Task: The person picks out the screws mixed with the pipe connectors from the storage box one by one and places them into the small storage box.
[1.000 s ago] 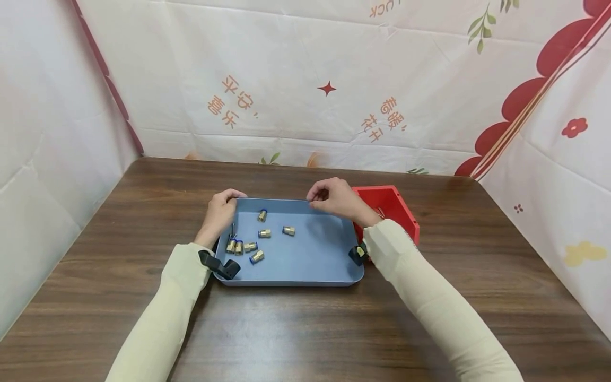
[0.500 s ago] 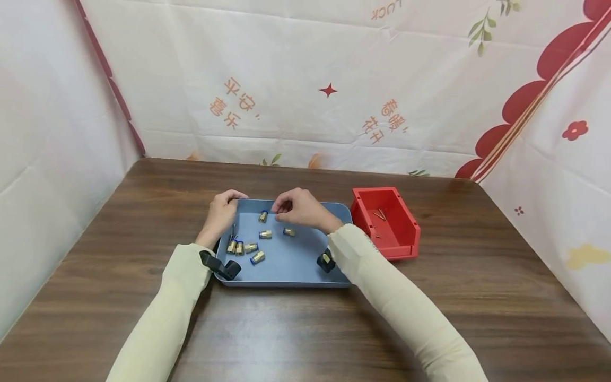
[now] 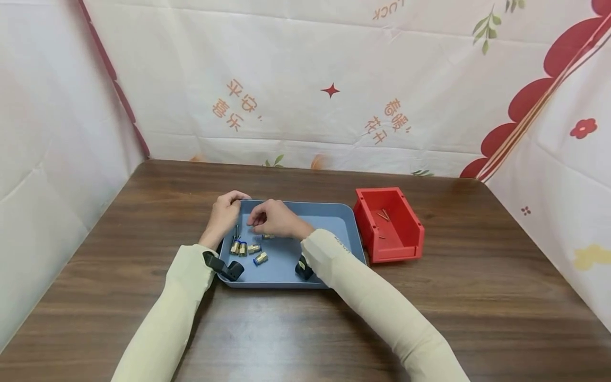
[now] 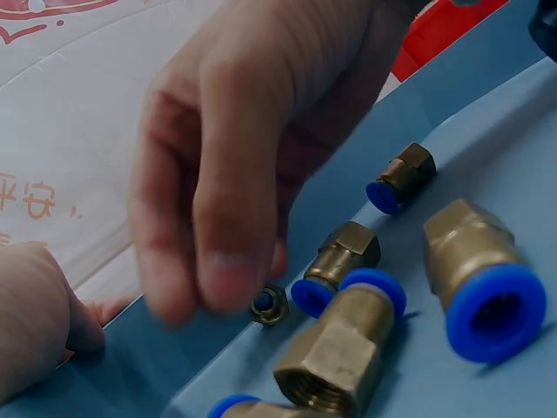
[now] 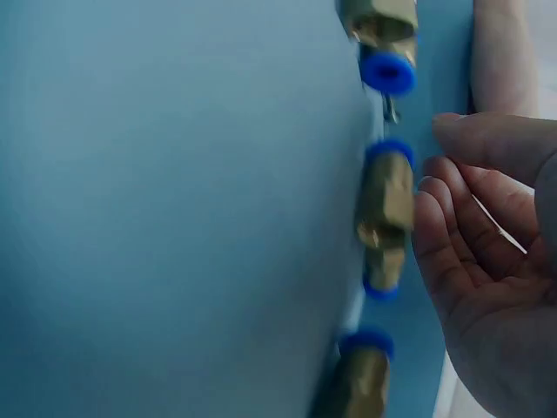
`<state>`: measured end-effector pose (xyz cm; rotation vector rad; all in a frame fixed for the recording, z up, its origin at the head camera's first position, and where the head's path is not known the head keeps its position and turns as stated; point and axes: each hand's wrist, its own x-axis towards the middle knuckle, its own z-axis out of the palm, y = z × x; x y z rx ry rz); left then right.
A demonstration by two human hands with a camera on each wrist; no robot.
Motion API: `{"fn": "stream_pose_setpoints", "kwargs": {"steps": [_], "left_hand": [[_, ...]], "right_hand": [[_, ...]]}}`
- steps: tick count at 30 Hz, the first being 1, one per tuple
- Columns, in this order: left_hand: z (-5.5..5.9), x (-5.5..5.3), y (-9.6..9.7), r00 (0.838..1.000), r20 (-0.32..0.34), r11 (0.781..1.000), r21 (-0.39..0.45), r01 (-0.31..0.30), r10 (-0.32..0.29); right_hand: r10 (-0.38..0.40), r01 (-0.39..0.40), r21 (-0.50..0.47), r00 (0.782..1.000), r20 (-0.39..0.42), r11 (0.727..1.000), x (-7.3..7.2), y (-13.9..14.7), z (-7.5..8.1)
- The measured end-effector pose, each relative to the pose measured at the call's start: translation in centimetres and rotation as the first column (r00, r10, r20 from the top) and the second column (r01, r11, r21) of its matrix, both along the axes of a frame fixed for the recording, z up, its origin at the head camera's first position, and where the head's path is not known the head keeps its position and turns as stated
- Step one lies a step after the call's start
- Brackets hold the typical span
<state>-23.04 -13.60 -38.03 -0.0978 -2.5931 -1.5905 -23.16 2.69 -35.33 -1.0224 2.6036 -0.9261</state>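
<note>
My left hand (image 3: 223, 216) grips the back left corner of a shallow blue-grey tray (image 3: 281, 265). In the left part of the tray lie several brass push-in fittings (image 3: 261, 258) with blue collars. Thin dark screws (image 3: 236, 232) lie by its left wall. My right hand (image 3: 278, 218) hangs over the tray's back left part, partly covering the fittings there. In the right wrist view, the right hand's thumb and fingers are bent and apart, with nothing between them. The left wrist view shows the right hand's fingertips pointing down above a small nut-like brass piece (image 4: 270, 305).
A red bin (image 3: 414, 233) stands just right of the tray, with a few thin brass-coloured pins (image 3: 383, 215) inside. The wooden table (image 3: 286, 334) runs back to a printed white cloth (image 3: 305, 122). A black wrist camera (image 3: 303, 268) hangs low over the tray.
My right hand has moved left from the tray's back right rim, beside the red bin, to over the fittings at the left. The left hand stays at its corner.
</note>
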Motion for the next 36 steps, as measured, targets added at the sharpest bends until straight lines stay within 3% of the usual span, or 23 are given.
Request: {"fn": "stream_pose_setpoints", "kwargs": {"steps": [6, 14, 27, 36], "left_hand": [[0.0, -0.2, -0.2, 1.0, 0.007, 1.0, 0.009, 0.008, -0.008], [0.0, -0.4, -0.2, 1.0, 0.011, 1.0, 0.02, 0.024, -0.025], [0.2, -0.2, -0.4, 1.0, 0.009, 1.0, 0.005, 0.016, -0.016], [-0.1, -0.2, -0.1, 1.0, -0.003, 1.0, 0.003, 0.003, -0.003]], "right_hand": [[0.05, -0.05, 0.016, 0.999, 0.014, 0.999, -0.1, -1.6, -0.4], [0.041, -0.043, 0.086, 0.999, 0.031, 0.995, 0.1, -2.4, -0.2], [0.069, -0.07, 0.122, 0.998, 0.012, 0.99, 0.1, -3.3, -0.6], [0.03, -0.028, 0.139, 1.0, -0.01, 0.99, 0.5, -3.2, -0.9]]}}
